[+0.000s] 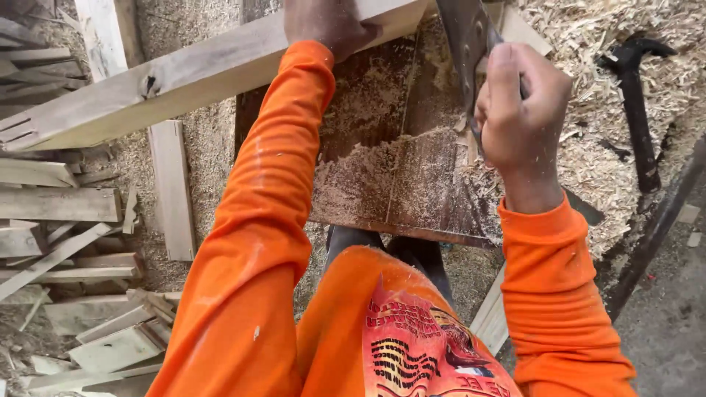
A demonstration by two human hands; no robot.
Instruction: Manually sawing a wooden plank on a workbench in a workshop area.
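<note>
Just one camera here, strapped to the person's head and aimed almost straight down over their own chest and orange sleeves. It sits close, so both arms fill the frame. The left hand (327, 26) gets cut off by the top edge, and the right hand (521, 110) is just below that edge. The sawdust-covered board (382, 176) lies under the fingers.

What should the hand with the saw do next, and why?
Probably push the saw forward in another stroke. The right hand grips its handle, the blade runs up out of view toward the long wooden plank, and the left hand presses that plank down on the dark board. Sawdust lies there, but whether the cut is through cannot be seen.
</note>
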